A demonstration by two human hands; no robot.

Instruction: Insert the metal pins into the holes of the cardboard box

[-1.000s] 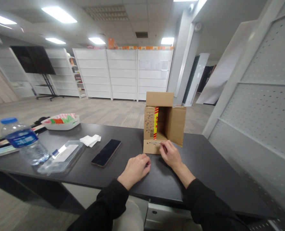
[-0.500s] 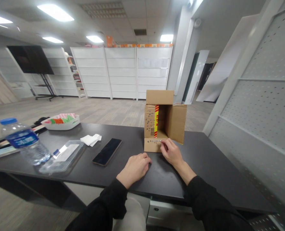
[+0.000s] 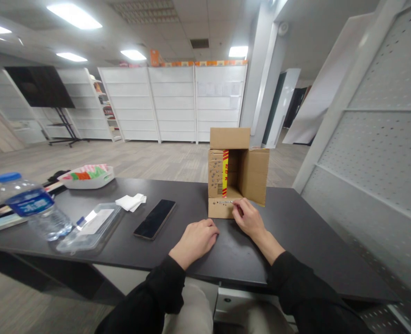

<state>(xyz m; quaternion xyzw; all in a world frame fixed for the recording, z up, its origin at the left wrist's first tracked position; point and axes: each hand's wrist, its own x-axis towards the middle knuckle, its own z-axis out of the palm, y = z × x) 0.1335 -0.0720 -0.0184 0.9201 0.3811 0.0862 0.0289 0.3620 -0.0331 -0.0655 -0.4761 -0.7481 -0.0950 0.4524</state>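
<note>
A cardboard box stands on the dark desk with its opening towards me and its flaps spread. Small holes and a row of small pale pieces mark its lower flap. At the right part of this flap, my right hand is closed in a pinch, and a tiny shiny bit shows by its fingertips, too small to name. My left hand rests on the desk just before the box, fingers curled together. Whatever its fingertips may hold is hidden.
Left of my hands lie a black phone, a crumpled white tissue and a clear plastic case. A water bottle stands farther left, near a white basket of colourful packets. A perforated panel rises at the right.
The view has shifted slightly. Both hands keep nearly the same places, the right one still pinching at the box's lower flap.
</note>
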